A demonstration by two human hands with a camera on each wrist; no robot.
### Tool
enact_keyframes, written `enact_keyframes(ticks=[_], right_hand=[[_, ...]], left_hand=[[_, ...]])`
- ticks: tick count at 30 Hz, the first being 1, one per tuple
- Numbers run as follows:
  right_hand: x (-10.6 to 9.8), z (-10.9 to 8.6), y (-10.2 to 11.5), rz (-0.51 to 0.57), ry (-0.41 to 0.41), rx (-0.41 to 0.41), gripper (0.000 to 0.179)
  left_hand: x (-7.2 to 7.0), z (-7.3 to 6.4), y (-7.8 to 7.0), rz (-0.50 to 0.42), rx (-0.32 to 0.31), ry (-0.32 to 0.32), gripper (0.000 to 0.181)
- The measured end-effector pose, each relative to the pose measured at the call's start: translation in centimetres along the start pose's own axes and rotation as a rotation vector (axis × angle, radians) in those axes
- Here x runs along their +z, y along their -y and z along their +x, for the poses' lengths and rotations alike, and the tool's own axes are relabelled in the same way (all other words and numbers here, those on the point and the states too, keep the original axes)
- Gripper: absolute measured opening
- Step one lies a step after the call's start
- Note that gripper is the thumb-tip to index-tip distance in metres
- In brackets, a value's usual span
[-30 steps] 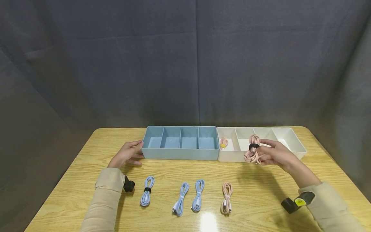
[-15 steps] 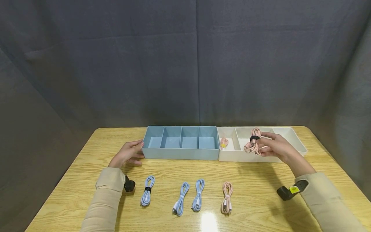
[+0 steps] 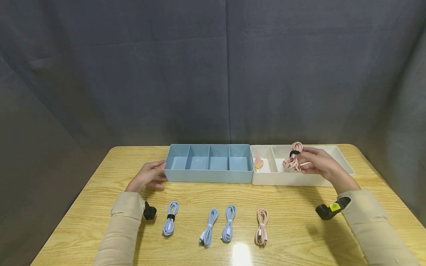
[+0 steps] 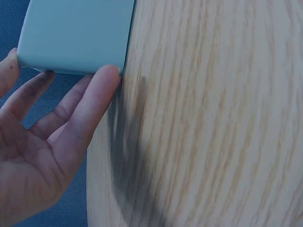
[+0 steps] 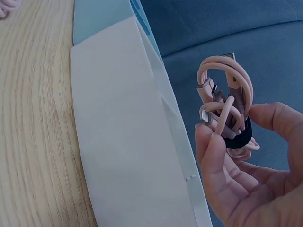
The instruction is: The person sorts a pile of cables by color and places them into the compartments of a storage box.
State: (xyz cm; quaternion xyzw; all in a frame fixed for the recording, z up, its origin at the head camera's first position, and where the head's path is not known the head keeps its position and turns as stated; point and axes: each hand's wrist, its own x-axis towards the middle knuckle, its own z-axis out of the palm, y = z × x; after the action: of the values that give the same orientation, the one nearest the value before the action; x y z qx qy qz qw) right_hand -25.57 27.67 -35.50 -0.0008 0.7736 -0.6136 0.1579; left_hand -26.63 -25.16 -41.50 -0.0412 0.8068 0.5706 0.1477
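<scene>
Near, on the table (image 3: 239,195): three blue cables (image 3: 209,228); right of them, a pink cable (image 3: 261,227). Farther, at left, touching the blue tray (image 3: 209,176) with the left hand (image 3: 146,176) spread wide. At right, pinching a black-banded pink cable (image 3: 291,162) with the right hand (image 3: 320,163), over the white tray (image 3: 283,179).
</scene>
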Motion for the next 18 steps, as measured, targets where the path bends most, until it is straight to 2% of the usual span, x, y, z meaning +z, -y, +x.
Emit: enact_keyframes(ticks=[18], right_hand=[[0.1,1.5,-0.4,-0.123,-0.052,0.000,0.064]], left_hand=[[0.1,0.0,0.0,-0.002,-0.022,-0.013,0.058]])
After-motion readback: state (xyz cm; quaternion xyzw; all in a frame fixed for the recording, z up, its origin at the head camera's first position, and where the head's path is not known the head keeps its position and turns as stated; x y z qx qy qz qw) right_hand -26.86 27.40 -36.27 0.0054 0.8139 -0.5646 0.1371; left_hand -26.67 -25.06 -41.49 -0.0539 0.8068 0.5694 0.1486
